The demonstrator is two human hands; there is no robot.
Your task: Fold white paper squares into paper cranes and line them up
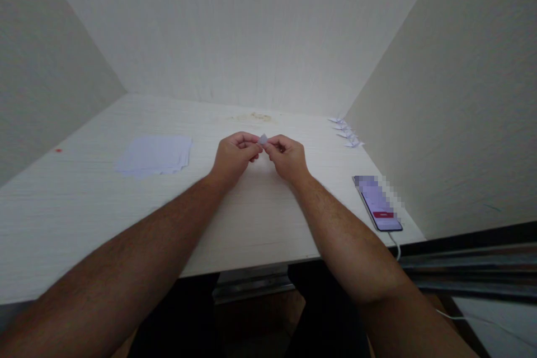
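A small piece of folded white paper [263, 139] is held up between my two hands, above the middle of the table. My left hand [238, 155] pinches its left side between thumb and fingers. On the other side, my right hand [287, 155] grips it the same way, with the thumb at the lower edge. The fingertips cover part of the paper, so its full shape is hidden.
To the left lies a stack of white paper sheets [155, 154]. Several folded paper pieces [346, 133] stand in a row by the right wall. A phone [377, 204] with a white cable [395, 247] rests near the right edge. Walls enclose the white table [251, 224] on three sides.
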